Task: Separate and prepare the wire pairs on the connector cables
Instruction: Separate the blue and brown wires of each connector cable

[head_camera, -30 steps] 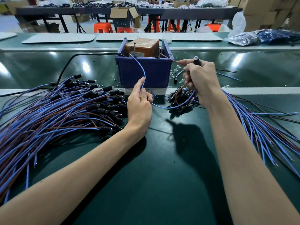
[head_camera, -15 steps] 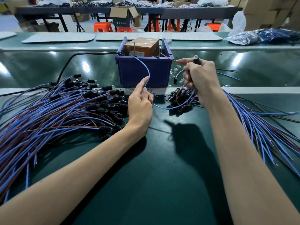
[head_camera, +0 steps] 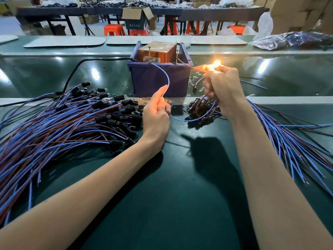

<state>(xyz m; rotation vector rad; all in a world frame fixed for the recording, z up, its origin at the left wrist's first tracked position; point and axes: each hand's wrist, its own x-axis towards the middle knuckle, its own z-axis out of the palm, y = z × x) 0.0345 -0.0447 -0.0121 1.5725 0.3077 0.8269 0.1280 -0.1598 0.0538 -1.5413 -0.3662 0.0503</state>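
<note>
Head view: blue wire arcs from left hand toward bin.

Conveyor belt gleaming glossy; work mat looking matt; bin showing smooth plastic; box showing cardboard; wires wearing smooth plastic insulation.

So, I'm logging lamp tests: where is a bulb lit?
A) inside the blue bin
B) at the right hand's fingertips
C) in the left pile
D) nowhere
B: the lit bulb glows orange atop the right hand, which grips it; the left hand pinches the blue wire.
</note>
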